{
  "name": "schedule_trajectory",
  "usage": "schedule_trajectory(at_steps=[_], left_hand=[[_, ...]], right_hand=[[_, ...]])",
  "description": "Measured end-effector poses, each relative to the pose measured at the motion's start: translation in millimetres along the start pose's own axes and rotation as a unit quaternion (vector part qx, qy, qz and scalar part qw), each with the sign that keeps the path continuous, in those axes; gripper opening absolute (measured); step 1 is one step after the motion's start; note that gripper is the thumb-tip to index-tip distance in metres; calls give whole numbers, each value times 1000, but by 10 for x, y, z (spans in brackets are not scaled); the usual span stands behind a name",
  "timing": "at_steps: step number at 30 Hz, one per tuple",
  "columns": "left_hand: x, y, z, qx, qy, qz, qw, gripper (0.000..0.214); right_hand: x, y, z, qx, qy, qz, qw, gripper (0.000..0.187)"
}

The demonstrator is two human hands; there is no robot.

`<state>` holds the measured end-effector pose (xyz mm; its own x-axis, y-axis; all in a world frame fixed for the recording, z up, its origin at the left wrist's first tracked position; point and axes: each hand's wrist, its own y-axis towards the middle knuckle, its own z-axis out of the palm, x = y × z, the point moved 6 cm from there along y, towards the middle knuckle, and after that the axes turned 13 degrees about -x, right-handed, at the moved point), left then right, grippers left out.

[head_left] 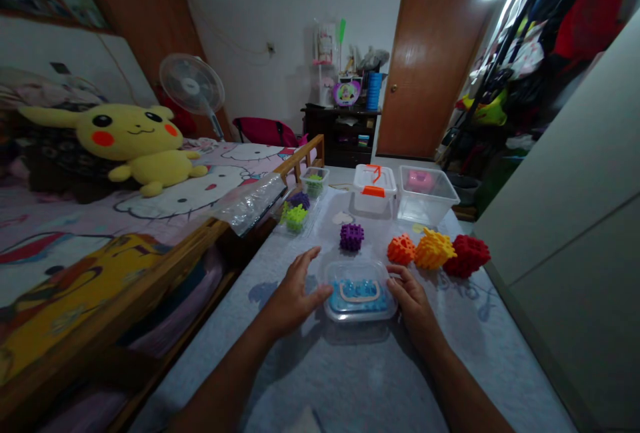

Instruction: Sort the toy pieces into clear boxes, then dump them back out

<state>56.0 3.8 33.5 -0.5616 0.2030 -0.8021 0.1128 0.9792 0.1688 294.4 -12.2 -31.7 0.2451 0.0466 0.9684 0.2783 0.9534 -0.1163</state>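
Observation:
A clear plastic container [356,316] with light-blue pieces [363,293] inside is in front of me on the table. What looks like a clear lid covers its top. My right hand [411,296] grips its right side, thumb and fingers bent at the rim. At the left side, my left hand [300,286] has its fingers spread apart, with the thumb tip at or very close to the rim. Just beyond the container sits a purple knobbly block cluster [352,237]. Orange [401,249], yellow [434,249] and dark red [467,257] clusters stand to the right.
Farther back on the table [380,386] stand a white-lidded box [374,186] with orange clips, a large clear bin [427,193] and a small tub [315,181] with green pieces. Lime-green pieces [295,218] lie at left. A wooden bed rail [200,246] borders the left side.

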Motion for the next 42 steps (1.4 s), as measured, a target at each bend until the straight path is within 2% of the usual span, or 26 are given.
schedule_trajectory(at_steps=[2,5,7,9,12,16,20,23,27,31,35,39,42], left_hand=[[222,-58,-20,-27,-22,-95,995,50],[381,-142,112,14,-45,-157,986,42],[373,-174,220,54,-71,-160,983,47],[313,-184,281,71,-112,-154,979,48],[222,-180,283,53,-156,-153,974,42],[181,-191,267,27,-158,-147,976,33],[171,-228,287,19,-117,-146,982,31],[132,-257,287,3,-77,-148,986,38],[61,-280,275,-53,-61,-120,989,46],[56,-305,286,-98,-38,-119,987,51],[-20,-307,294,-88,73,-85,990,54],[-82,-305,306,-59,217,-49,973,56],[-89,-311,317,-57,249,-30,966,57]], right_hand=[[-6,1,-4,-1,-2,6,1000,40],[-8,0,1,9,-6,12,1000,42],[8,-8,8,14,-12,9,1000,43],[46,-21,12,12,-22,-5,1000,45],[131,-52,19,3,-67,-50,997,50],[210,-95,23,-16,-154,-103,983,54],[256,-138,19,-53,-238,-150,958,52],[258,-177,38,-61,-238,-166,955,50],[211,-216,92,-32,-222,-177,958,43],[216,-230,100,-53,-240,-198,949,37],[286,-255,131,-74,-290,-247,922,42],[276,-251,144,-67,-345,-269,897,48],[256,-234,129,-73,-385,-276,878,53]])
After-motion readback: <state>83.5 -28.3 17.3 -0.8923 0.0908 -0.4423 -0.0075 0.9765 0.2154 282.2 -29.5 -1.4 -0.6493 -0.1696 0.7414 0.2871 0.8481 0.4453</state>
